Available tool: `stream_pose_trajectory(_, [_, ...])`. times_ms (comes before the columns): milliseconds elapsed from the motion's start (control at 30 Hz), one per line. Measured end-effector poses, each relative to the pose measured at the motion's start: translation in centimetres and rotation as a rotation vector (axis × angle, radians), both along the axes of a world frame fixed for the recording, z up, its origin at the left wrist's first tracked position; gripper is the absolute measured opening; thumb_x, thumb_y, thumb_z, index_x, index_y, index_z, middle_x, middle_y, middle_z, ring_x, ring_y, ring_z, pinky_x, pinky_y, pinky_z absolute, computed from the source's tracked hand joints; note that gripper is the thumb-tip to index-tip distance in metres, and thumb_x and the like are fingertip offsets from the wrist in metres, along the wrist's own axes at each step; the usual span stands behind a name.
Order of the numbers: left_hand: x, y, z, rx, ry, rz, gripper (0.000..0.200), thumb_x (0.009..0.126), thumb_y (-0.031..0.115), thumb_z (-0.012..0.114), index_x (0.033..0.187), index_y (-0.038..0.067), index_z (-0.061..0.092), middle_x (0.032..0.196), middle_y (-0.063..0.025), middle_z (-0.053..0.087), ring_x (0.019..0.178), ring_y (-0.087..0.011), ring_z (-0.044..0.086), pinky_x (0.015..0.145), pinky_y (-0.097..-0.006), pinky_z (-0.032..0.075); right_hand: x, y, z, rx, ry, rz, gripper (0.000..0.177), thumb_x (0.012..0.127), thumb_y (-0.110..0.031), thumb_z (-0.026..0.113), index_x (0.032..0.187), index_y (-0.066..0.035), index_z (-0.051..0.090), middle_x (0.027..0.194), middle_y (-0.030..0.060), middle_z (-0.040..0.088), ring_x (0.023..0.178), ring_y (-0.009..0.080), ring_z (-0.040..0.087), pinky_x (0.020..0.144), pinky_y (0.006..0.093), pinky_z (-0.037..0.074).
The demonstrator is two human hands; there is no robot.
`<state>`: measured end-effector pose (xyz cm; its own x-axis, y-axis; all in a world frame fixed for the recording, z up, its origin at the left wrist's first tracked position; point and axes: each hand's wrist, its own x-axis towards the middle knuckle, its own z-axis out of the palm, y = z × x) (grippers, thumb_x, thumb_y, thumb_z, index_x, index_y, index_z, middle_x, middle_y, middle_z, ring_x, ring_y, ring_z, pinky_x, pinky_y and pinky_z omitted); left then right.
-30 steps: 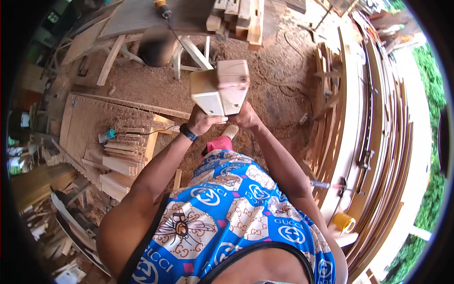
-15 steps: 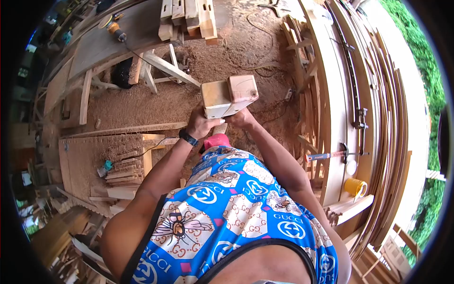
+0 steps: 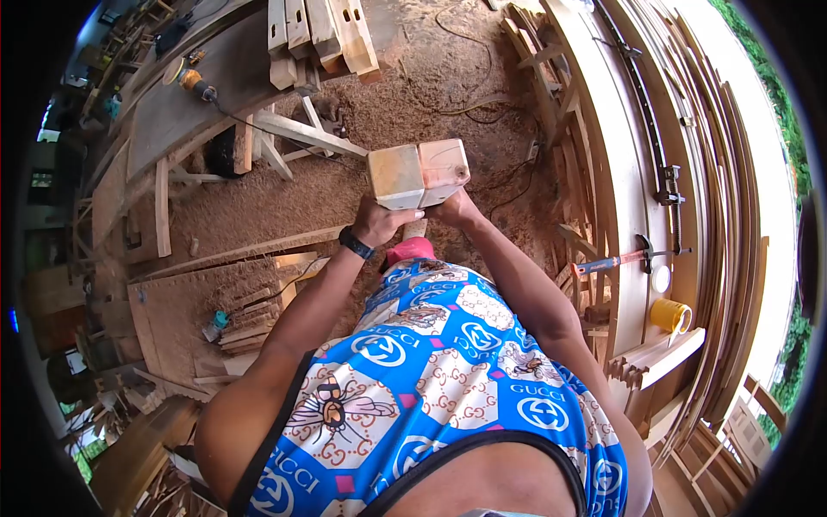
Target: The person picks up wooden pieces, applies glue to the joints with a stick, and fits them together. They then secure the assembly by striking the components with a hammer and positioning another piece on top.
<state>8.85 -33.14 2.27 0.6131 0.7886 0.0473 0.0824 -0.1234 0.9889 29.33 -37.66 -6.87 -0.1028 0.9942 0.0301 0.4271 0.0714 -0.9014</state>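
Note:
Two thick wooden posts (image 3: 396,175) are held side by side in front of my body, their squared ends towards me. The right-hand post (image 3: 443,165) looks pinker and has a dark knot near its corner. My left hand (image 3: 384,222), with a black watch at the wrist, is closed around the lower left side of the pair. On the lower right, my right hand (image 3: 455,209) grips them too; its fingers are partly hidden behind the wood. How far the posts extend away from me cannot be seen.
At upper left, a workbench (image 3: 172,121) carries a corded yellow power tool (image 3: 196,84) and slotted timbers (image 3: 323,39). Long boards (image 3: 715,215), a bar clamp (image 3: 612,261) and a yellow tub (image 3: 669,315) lie on the right. Sawdust and a cable (image 3: 482,108) cover the floor.
The two posts' ends, stepped before, now sit nearly level with each other. Both hands keep their hold. My view has turned slightly, shifting the surroundings.

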Motion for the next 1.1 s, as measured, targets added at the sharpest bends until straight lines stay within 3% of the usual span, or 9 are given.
stream_pose_trajectory(200, [-0.1, 0.6, 0.0, 0.064, 0.051, -0.043, 0.045, 0.076, 0.018, 0.082, 0.117, 0.004, 0.071, 0.114, -0.0118, 0.075, 0.105, -0.0249, 0.072, 0.092, -0.0376, 0.056, -0.2, -0.2, 1.1, -0.012, -0.081, -0.024, 0.067, 0.063, -0.019, 0.09, 0.125, -0.01, 0.068, 0.12, 0.0138, 0.072, 0.111, 0.0301, 0.069, 0.098, 0.0398, 0.053])
stream_pose_trajectory(433, [-0.5, 0.6, -0.4, 0.138, 0.159, -0.022, 0.044, 0.076, 0.019, 0.082, 0.116, 0.004, 0.072, 0.112, -0.0125, 0.076, 0.103, -0.0246, 0.073, 0.091, -0.0367, 0.056, -0.2, -0.2, 0.0, 0.053, 0.006, 0.042, 0.056, 0.069, -0.019, 0.088, 0.121, -0.015, 0.072, 0.12, 0.0097, 0.073, 0.11, 0.0305, 0.07, 0.096, 0.0401, 0.055])
stream_pose_trajectory(533, [-0.8, 0.3, 0.7, 0.05, 0.008, 0.063, 0.049, 0.075, 0.014, 0.082, 0.121, 0.003, 0.069, 0.113, -0.0117, 0.075, 0.103, -0.0231, 0.072, 0.093, -0.0368, 0.056, -1.0, 0.6, 1.3, 0.126, -0.087, 0.024, 0.057, 0.069, -0.023, 0.089, 0.123, -0.019, 0.072, 0.122, 0.0072, 0.073, 0.11, 0.0295, 0.07, 0.095, 0.0394, 0.056])
stream_pose_trajectory(633, [-1.5, 0.3, -0.5, -0.024, -0.002, 0.132, 0.051, 0.074, 0.01, 0.083, 0.122, 0.003, 0.067, 0.111, -0.011, 0.075, 0.103, -0.0225, 0.072, 0.093, -0.0371, 0.056, -1.3, 1.5, -2.3, -0.004, -0.107, 0.148, 0.062, 0.068, -0.029, 0.09, 0.125, -0.018, 0.07, 0.121, 0.0107, 0.072, 0.111, 0.0317, 0.069, 0.095, 0.0415, 0.055])
stream_pose_trajectory(767, [-3.2, 0.2, -1.1, -0.229, -0.069, 0.204, 0.05, 0.074, 0.009, 0.083, 0.121, 0.003, 0.066, 0.114, -0.0095, 0.073, 0.107, -0.0207, 0.069, 0.096, -0.0359, 0.055, -2.8, 2.6, 0.7, -0.133, -0.169, 0.2, 0.068, 0.064, -0.027, 0.09, 0.125, -0.012, 0.066, 0.114, 0.0156, 0.073, 0.105, 0.0361, 0.07, 0.09, 0.044, 0.056])
stream_pose_trajectory(867, [-5.9, 1.5, -1.9, -0.189, -0.075, 0.297, 0.055, 0.08, 0.01, 0.082, 0.129, 0.0, 0.06, 0.121, -0.0112, 0.069, 0.113, -0.0226, 0.066, 0.102, -0.0385, 0.052, -4.6, 5.4, 2.8, -0.334, -0.196, 0.312, 0.07, 0.062, -0.025, 0.089, 0.123, -0.006, 0.063, 0.108, 0.0202, 0.073, 0.101, 0.0398, 0.07, 0.087, 0.0476, 0.057])
stream_pose_trajectory(1000, [-8.6, 3.2, -1.3, -0.331, -0.168, 0.402, 0.053, 0.079, 0.007, 0.082, 0.127, -0.001, 0.061, 0.119, -0.0111, 0.069, 0.108, -0.0224, 0.066, 0.1, -0.0374, 0.052, -7.3, 8.3, 4.5, -0.391, -0.424, 0.337, 0.067, 0.067, -0.025, 0.085, 0.123, -0.003, 0.057, 0.099, 0.0253, 0.073, 0.096, 0.044, 0.07, 0.081, 0.0521, 0.057])
stream_pose_trajectory(1100, [-11.2, 6.3, -2.3, -0.415, -0.231, 0.523, 0.049, 0.077, 0.007, 0.077, 0.123, -0.001, 0.063, 0.113, -0.01, 0.069, 0.103, -0.0223, 0.066, 0.096, -0.0359, 0.053, -9.8, 11.2, 5.5, -0.333, -0.336, 0.351, 0.065, 0.069, -0.026, 0.083, 0.122, -0.002, 0.055, 0.096, 0.0259, 0.072, 0.093, 0.0463, 0.07, 0.079, 0.052, 0.057])
